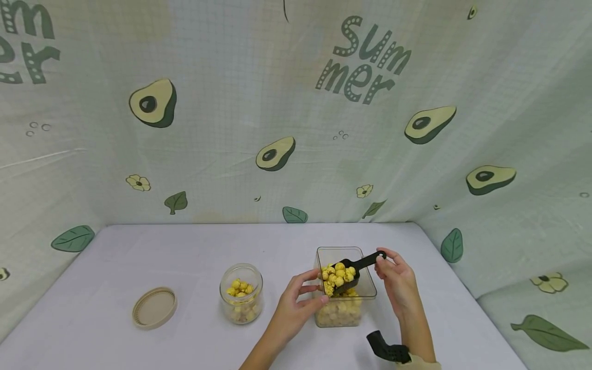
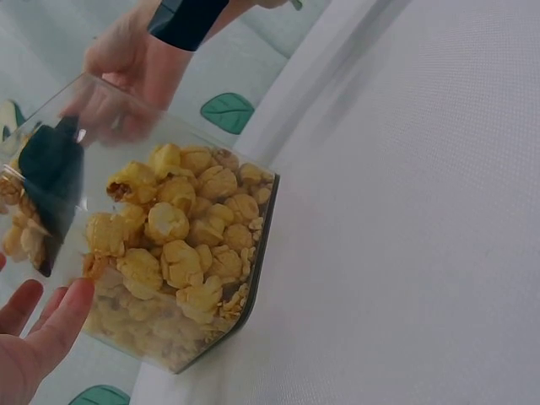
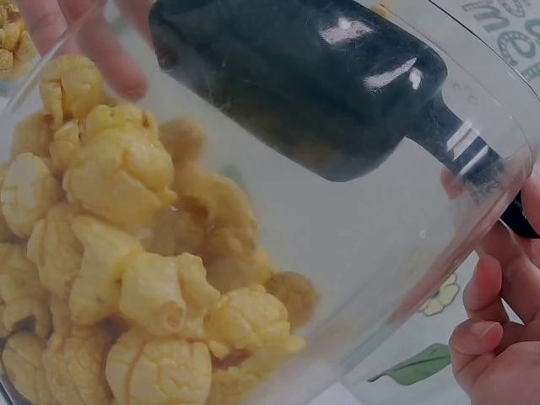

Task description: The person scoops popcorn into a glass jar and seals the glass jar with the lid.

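Note:
My right hand (image 1: 399,282) grips the handle of a black scoop (image 1: 368,260) whose bowl, heaped with yellow popcorn (image 1: 339,275), sits inside the mouth of a clear square container (image 1: 370,288). More popcorn (image 2: 181,228) fills the lower part of that container, seen through its wall in the left wrist view. My left hand (image 1: 298,300) touches the container's left side, fingers near the rim and thumb at the front. In the right wrist view the scoop's underside (image 3: 295,84) shows through the clear wall above the popcorn.
A round clear jar (image 1: 241,295) partly filled with popcorn stands left of the container. Farther left, a beige round lid (image 1: 154,308) lies on the white table (image 1: 199,246). Behind the table hangs a cloth (image 1: 213,103) printed with avocados.

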Demonstrator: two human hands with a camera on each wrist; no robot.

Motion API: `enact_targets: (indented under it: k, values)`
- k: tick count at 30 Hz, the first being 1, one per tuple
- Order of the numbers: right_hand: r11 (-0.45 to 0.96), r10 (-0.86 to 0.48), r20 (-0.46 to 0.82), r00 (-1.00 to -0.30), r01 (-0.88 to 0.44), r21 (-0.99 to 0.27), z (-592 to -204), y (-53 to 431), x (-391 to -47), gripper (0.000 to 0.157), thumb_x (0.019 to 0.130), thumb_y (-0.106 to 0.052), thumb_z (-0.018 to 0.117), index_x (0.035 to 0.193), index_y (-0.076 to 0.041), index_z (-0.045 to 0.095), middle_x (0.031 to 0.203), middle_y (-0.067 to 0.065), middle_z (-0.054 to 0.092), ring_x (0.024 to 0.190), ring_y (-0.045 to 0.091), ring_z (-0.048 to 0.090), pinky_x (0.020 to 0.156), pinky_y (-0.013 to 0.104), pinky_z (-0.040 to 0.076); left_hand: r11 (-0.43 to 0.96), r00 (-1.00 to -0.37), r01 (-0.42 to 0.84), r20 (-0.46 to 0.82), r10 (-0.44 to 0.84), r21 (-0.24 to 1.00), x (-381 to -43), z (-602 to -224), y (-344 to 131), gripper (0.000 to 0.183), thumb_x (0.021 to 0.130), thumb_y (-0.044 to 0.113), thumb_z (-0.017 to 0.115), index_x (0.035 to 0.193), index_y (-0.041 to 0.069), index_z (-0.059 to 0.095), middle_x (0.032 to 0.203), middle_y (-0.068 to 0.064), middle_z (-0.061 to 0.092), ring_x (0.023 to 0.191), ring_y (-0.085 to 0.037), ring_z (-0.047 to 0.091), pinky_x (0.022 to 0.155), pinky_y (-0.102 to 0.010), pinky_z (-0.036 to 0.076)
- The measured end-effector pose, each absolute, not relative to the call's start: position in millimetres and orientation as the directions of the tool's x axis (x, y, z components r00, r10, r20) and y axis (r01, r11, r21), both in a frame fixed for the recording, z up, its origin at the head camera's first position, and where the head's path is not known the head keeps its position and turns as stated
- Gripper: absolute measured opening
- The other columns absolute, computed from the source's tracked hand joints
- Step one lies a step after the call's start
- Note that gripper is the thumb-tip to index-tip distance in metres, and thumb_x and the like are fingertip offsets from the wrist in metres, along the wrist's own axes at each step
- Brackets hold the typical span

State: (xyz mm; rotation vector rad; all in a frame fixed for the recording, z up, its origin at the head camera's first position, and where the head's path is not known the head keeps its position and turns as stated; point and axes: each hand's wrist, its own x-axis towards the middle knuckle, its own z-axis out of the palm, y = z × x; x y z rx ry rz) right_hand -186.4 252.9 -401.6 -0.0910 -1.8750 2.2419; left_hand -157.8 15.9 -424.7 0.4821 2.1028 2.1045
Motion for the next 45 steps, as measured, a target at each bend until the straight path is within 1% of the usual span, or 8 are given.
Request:
enact_targets:
  k: [4,12,15,19,24,32,36,45]
  values:
    - [-0.198,0.199,0.083,-0.976,-0.123,-0.972,-402,254,-186,0.012,0.092,-0.007,0.056,0.102,-0.014,0.059,0.069,-0.010,0.064,0.066,0.006,0.050,0.072,0.019,0.044,-0.022,-0.941,0.128,0.128,0.315,0.992,-158,-425,16,0.051,0.086,0.025,0.066,0.134,0.019,0.047,0.135,-0.010,0.043,0.117,-0.026,0.048,0.091,-0.031,0.048]
    - [-0.200,0.097,0.166,-0.981,-0.183,-0.963,-404,260,-184,0.017,0.093,-0.002,0.052,0.104,-0.012,0.060,0.072,-0.008,0.063,0.067,0.007,0.049,0.072,0.021,0.042,-0.026,-0.941,0.137,0.138,0.308,0.990,-158,-425,16,0.052,0.086,0.025,0.067,0.134,0.018,0.047,0.135,-0.010,0.043,0.116,-0.026,0.048,0.088,-0.024,0.047]
    - [-0.190,0.060,0.199,-0.978,-0.206,-0.960,-406,263,-184,0.019,0.093,0.000,0.051,0.103,-0.013,0.059,0.072,-0.008,0.062,0.067,0.007,0.049,0.072,0.021,0.041,-0.028,-0.941,0.137,0.139,0.308,0.990,-158,-425,16,0.052,0.086,0.026,0.067,0.133,0.018,0.048,0.135,-0.009,0.043,0.116,-0.026,0.048,0.089,-0.025,0.046]
    - [-0.234,0.031,0.215,-0.976,-0.216,-0.948,-410,266,-183,0.021,0.093,0.003,0.049,0.103,-0.012,0.060,0.073,-0.007,0.064,0.068,0.006,0.051,0.073,0.019,0.044,-0.024,-0.943,0.129,0.130,0.305,0.991,-157,-425,16,0.053,0.086,0.026,0.067,0.134,0.016,0.047,0.134,-0.010,0.043,0.116,-0.026,0.048,0.089,-0.027,0.046]
    - [-0.306,0.032,0.224,-0.974,-0.223,-0.926,-415,270,-184,0.022,0.093,0.005,0.047,0.103,-0.009,0.060,0.075,-0.004,0.066,0.067,0.007,0.052,0.072,0.018,0.046,-0.028,-0.942,0.129,0.132,0.308,0.991,-156,-424,16,0.052,0.086,0.025,0.066,0.134,0.015,0.047,0.134,-0.012,0.043,0.116,-0.027,0.048,0.089,-0.027,0.047]
    - [-0.347,0.027,0.240,-0.970,-0.234,-0.908,-415,273,-184,0.026,0.092,0.007,0.046,0.101,-0.011,0.062,0.075,-0.003,0.067,0.071,0.008,0.057,0.070,0.018,0.046,-0.037,-0.940,0.136,0.140,0.310,0.990,-157,-423,17,0.051,0.086,0.024,0.066,0.133,0.016,0.047,0.133,-0.013,0.042,0.116,-0.028,0.048,0.087,-0.023,0.047]
    - [-0.369,-0.017,0.262,-0.965,-0.238,-0.898,-415,277,-182,0.026,0.093,0.008,0.043,0.103,-0.009,0.060,0.079,-0.002,0.068,0.073,0.009,0.058,0.072,0.019,0.047,-0.040,-0.941,0.133,0.138,0.310,0.990,-157,-424,17,0.052,0.086,0.024,0.066,0.134,0.015,0.047,0.134,-0.012,0.042,0.116,-0.027,0.048,0.088,-0.023,0.047]
    - [-0.379,-0.135,0.287,-0.948,-0.219,-0.899,-418,282,-181,0.031,0.092,0.011,0.040,0.104,-0.011,0.059,0.083,-0.002,0.069,0.077,0.007,0.060,0.075,0.018,0.048,-0.029,-0.942,0.123,0.126,0.311,0.992,-157,-423,16,0.054,0.086,0.026,0.066,0.135,0.015,0.046,0.135,-0.011,0.042,0.117,-0.026,0.048,0.089,-0.025,0.047]
